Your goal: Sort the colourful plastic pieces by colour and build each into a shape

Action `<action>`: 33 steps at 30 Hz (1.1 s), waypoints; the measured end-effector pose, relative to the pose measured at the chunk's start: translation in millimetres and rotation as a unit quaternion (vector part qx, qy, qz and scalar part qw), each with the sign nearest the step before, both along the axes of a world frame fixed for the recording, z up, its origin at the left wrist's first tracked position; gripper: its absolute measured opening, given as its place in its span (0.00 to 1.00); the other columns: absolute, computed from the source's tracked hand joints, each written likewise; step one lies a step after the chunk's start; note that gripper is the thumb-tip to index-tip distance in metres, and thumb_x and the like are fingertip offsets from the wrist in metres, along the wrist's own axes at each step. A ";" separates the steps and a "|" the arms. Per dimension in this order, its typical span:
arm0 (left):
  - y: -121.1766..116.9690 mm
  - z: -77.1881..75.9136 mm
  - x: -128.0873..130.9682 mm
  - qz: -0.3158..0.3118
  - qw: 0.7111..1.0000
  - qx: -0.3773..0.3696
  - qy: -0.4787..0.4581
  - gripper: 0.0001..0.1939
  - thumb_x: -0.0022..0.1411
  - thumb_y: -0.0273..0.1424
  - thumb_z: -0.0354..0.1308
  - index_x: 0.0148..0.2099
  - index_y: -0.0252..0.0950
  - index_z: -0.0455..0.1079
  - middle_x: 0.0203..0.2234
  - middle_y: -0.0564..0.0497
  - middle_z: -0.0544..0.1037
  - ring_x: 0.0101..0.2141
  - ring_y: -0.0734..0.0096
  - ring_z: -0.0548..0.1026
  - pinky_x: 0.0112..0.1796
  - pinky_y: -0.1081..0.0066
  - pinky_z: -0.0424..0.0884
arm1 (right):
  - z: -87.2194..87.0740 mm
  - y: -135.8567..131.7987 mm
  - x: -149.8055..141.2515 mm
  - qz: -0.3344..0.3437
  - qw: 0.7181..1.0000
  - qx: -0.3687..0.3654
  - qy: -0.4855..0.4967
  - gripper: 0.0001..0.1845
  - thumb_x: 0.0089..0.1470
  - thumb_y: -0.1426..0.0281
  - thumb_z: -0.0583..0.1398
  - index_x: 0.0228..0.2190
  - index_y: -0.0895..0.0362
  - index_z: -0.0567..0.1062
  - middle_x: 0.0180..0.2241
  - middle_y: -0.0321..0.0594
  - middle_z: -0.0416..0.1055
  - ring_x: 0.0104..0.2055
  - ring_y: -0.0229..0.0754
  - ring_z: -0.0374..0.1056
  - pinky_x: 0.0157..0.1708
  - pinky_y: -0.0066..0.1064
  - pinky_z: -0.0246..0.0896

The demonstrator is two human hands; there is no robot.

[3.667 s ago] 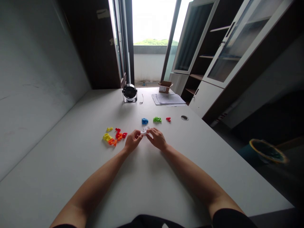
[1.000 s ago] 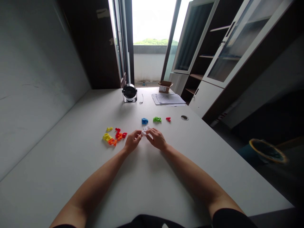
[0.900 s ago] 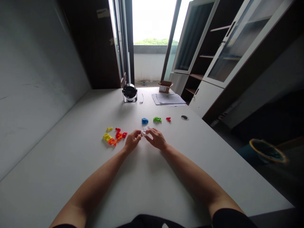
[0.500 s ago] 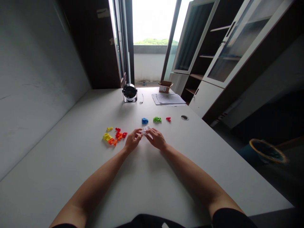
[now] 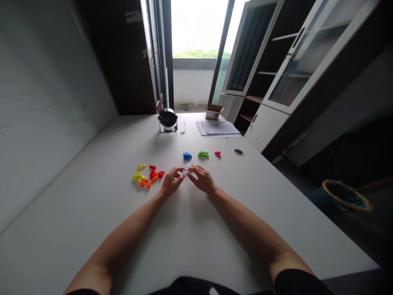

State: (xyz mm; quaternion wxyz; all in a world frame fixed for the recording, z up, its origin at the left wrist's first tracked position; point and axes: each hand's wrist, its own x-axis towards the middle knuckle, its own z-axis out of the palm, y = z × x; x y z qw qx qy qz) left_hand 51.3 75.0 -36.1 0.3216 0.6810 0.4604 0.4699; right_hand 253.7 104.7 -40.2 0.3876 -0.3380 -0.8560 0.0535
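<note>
Small white plastic pieces (image 5: 188, 168) are gripped between my two hands, just above or on the table; their exact shape is too small to make out. My left hand (image 5: 172, 180) pinches them from the left with thumb and fingertips. From the right, my right hand (image 5: 201, 178) closes its fingers on the same pieces. Beyond the hands lie a blue plastic piece (image 5: 187, 156), a green one (image 5: 203, 154) and a small red one (image 5: 217, 154) in a row. Left of my left hand are yellow pieces (image 5: 139, 177), orange pieces (image 5: 145, 183) and red pieces (image 5: 152, 174).
On the white table (image 5: 123, 229), a round black device on a stand (image 5: 168, 119) is at the back. Paper sheets (image 5: 217, 128) and an open cardboard box (image 5: 213, 112) lie at the far right. A cable hole (image 5: 238, 152) sits near the right edge.
My left fingers have shifted very slightly on the white pieces. The coloured pieces and my right hand look the same.
</note>
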 end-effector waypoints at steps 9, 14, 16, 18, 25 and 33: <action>3.3 -3.9 -1.3 0.009 1.000 -0.018 0.015 0.14 0.66 0.41 0.56 0.42 0.36 0.75 0.33 0.49 0.80 0.31 0.68 0.77 0.31 0.72 0.71 | 0.9 -0.3 -0.4 0.003 1.000 0.013 -0.022 0.06 0.66 0.66 0.57 0.44 0.52 0.72 0.40 0.44 0.75 0.43 0.48 0.70 0.43 0.39 0.66; 3.9 -4.2 -1.4 0.011 0.999 -0.023 0.020 0.15 0.67 0.42 0.55 0.40 0.36 0.74 0.32 0.49 0.79 0.31 0.68 0.77 0.31 0.72 0.71 | 0.8 -0.7 0.4 0.005 1.000 0.006 -0.019 0.07 0.67 0.66 0.56 0.44 0.52 0.71 0.39 0.45 0.75 0.43 0.49 0.69 0.43 0.40 0.67; 3.5 -3.8 -0.8 0.016 0.999 -0.024 0.017 0.14 0.66 0.41 0.55 0.41 0.36 0.74 0.33 0.49 0.79 0.31 0.68 0.77 0.31 0.72 0.71 | 0.4 -0.3 0.8 0.006 1.000 0.003 -0.015 0.07 0.67 0.66 0.55 0.44 0.53 0.71 0.39 0.45 0.75 0.44 0.49 0.70 0.44 0.40 0.67; 2.7 -3.1 0.0 0.019 1.000 -0.021 0.010 0.13 0.65 0.39 0.56 0.44 0.36 0.74 0.34 0.49 0.79 0.31 0.69 0.77 0.31 0.72 0.71 | 0.1 0.1 1.0 0.007 1.000 0.000 -0.013 0.07 0.67 0.66 0.55 0.44 0.53 0.71 0.40 0.45 0.74 0.44 0.49 0.69 0.44 0.40 0.67; -0.3 -0.7 1.8 0.004 1.000 -0.013 0.000 0.14 0.63 0.36 0.58 0.50 0.38 0.71 0.35 0.50 0.79 0.30 0.72 0.76 0.27 0.77 0.67 | -1.3 0.8 0.8 0.003 1.000 -0.003 -0.016 0.07 0.67 0.66 0.55 0.43 0.53 0.71 0.39 0.45 0.74 0.43 0.48 0.69 0.44 0.39 0.66; 1.6 -3.0 0.3 0.012 1.000 -0.003 0.009 0.11 0.64 0.36 0.58 0.45 0.37 0.72 0.34 0.50 0.79 0.30 0.71 0.76 0.30 0.74 0.70 | -0.3 0.3 0.7 0.007 1.000 0.002 -0.013 0.08 0.67 0.64 0.56 0.44 0.52 0.72 0.39 0.44 0.75 0.43 0.48 0.70 0.44 0.40 0.67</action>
